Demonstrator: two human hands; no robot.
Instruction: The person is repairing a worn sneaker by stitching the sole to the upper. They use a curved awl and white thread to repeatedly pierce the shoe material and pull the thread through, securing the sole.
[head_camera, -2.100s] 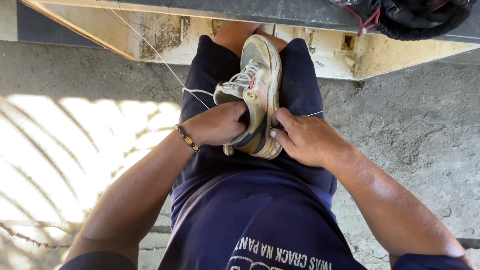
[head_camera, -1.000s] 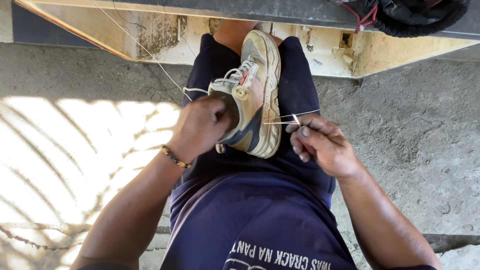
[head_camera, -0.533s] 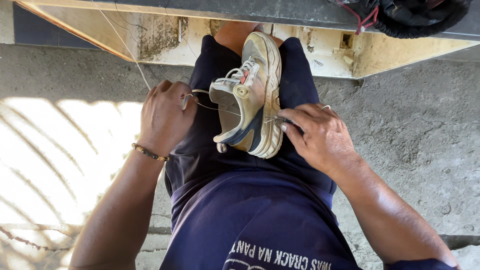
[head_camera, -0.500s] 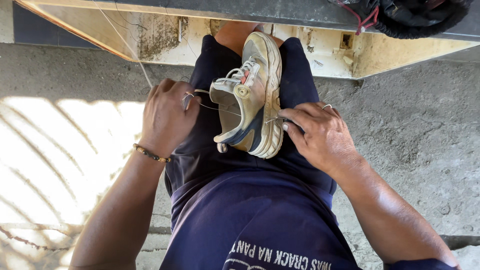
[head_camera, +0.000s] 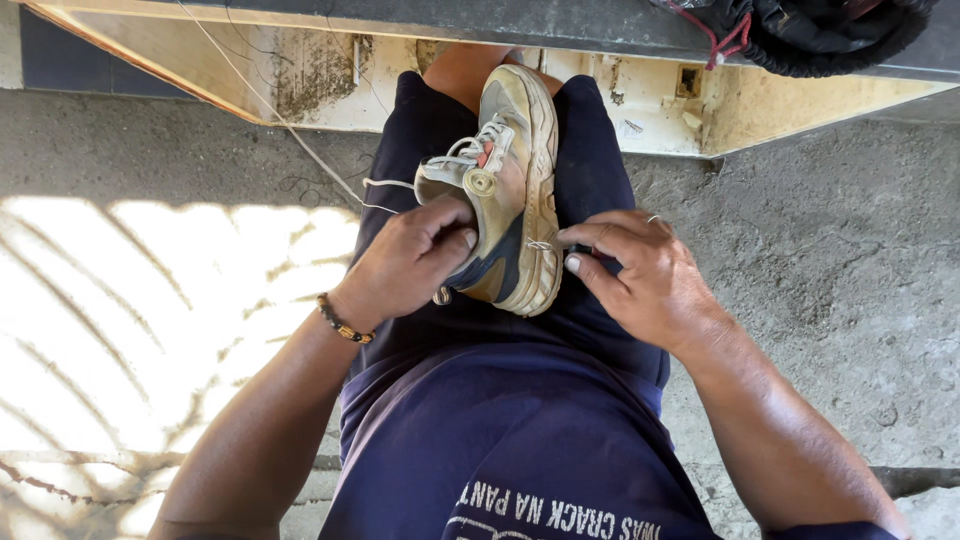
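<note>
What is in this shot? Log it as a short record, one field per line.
place: concrete floor, sunlit at left
person: seated, dark blue shorts, camera looking down at the lap
shoe: worn sneaker, lying on its side between the thighs
left hand: grips the shoe's upper at the heel end
right hand: fingertips at the sole edge, by a small thread loop
thread: runs up and to the left from the shoe
</note>
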